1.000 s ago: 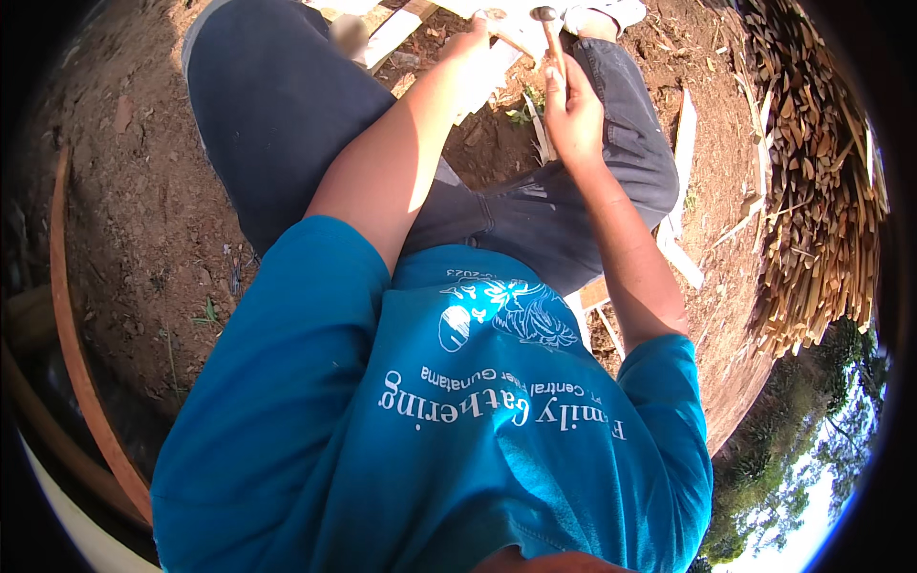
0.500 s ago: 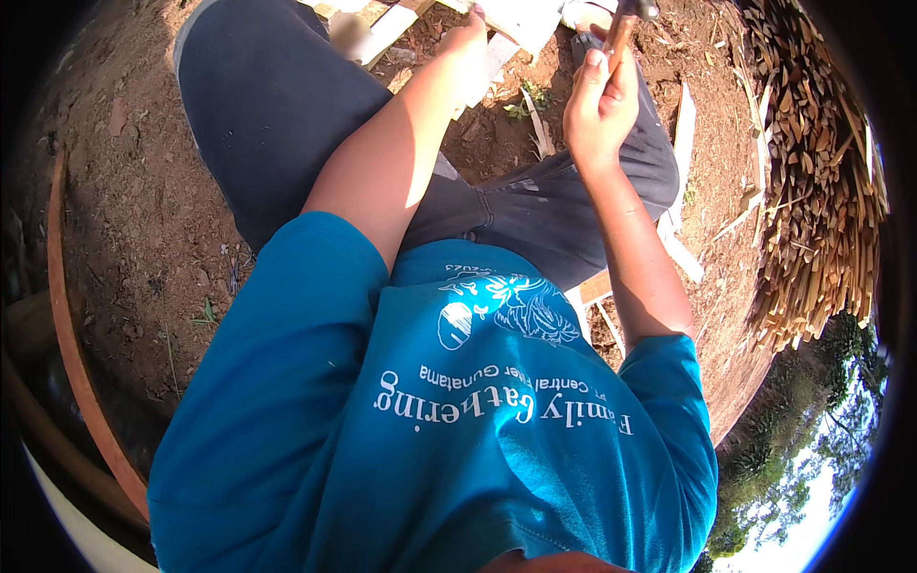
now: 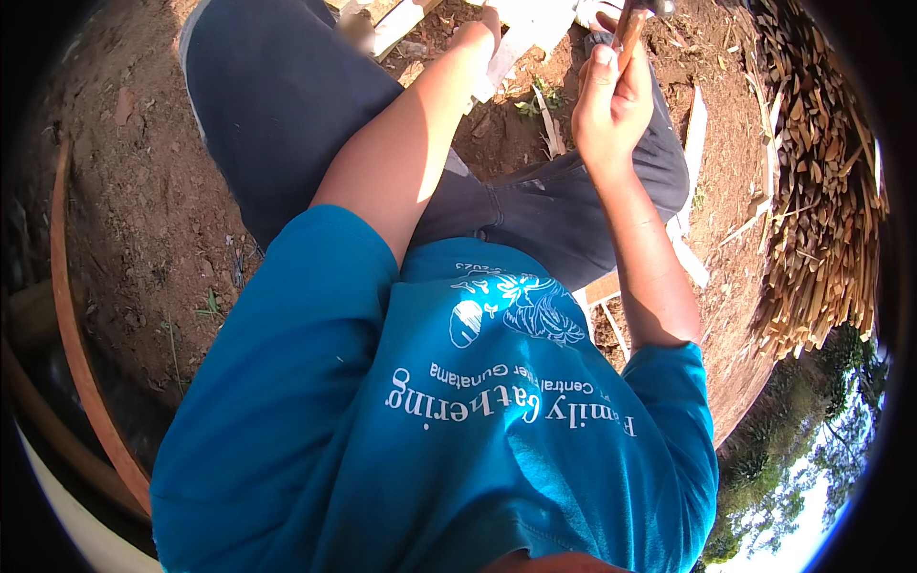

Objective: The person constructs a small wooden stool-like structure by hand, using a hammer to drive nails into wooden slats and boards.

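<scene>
My right hand (image 3: 611, 105) is wrapped round the wooden handle of a hammer (image 3: 631, 36), holding it up above my bent leg. Its dark metal head is at the upper edge of the picture. My left hand (image 3: 475, 48) reaches forward between my legs among pale wood pieces. Its visible finger is bent at the top edge, and most of the other fingers are hidden. What it grips is too hidden to name. A pale wood strip (image 3: 511, 53) lies right beside this hand.
Bare brown soil (image 3: 143, 191) surrounds me, with wood offcuts (image 3: 695, 134) lying on it. A big stack of split wood sticks (image 3: 826, 201) stands on the right. At the far left is a long curved-looking wooden slat (image 3: 76, 344). Another pale board (image 3: 403, 24) lies beyond my left knee.
Both hands and the surroundings have shifted slightly rightward in the picture. The hammer stays raised in my right hand. My left hand remains among the wood pieces.
</scene>
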The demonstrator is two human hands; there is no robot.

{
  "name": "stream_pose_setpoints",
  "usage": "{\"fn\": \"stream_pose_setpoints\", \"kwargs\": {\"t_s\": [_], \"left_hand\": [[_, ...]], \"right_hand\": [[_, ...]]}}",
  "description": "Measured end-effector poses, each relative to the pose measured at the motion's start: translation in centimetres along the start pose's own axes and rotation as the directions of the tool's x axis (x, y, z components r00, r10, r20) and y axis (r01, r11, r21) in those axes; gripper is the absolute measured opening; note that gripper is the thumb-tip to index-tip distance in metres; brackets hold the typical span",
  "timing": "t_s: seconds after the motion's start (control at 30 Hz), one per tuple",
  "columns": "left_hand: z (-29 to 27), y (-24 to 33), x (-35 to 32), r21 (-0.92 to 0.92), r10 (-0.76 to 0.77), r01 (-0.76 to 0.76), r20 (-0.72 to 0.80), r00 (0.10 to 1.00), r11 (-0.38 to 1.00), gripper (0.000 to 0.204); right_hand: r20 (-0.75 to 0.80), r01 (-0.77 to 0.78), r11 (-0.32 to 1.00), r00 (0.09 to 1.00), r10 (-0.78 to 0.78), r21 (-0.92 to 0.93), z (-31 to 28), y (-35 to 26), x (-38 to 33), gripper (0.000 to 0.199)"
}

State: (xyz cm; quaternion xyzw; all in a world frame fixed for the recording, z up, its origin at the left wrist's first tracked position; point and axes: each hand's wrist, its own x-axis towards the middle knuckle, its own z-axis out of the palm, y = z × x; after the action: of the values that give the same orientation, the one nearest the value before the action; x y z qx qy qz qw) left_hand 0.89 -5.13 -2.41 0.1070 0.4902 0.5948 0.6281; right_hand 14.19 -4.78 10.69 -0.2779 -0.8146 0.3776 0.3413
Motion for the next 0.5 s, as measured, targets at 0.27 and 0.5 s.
{"fn": "stream_pose_setpoints", "kwargs": {"t_s": [0.27, 0.5], "left_hand": [[0.3, -0.8, -0.2, 0.007, 0.013, -0.013, 0.002, 1.000, 1.000, 0.048], [-0.3, -0.9, -0.1, 0.040, 0.020, -0.018, -0.039, 0.999, 0.999, 0.047]], "right_hand": [[-0.012, -0.101, 0.989, 0.995, 0.100, -0.105, -1.1, 0.9, 0.2, 0.030], [0.079, -0.256, 0.922, 0.954, 0.290, -0.289, -1.5, 1.3, 0.5, 0.029]]}}
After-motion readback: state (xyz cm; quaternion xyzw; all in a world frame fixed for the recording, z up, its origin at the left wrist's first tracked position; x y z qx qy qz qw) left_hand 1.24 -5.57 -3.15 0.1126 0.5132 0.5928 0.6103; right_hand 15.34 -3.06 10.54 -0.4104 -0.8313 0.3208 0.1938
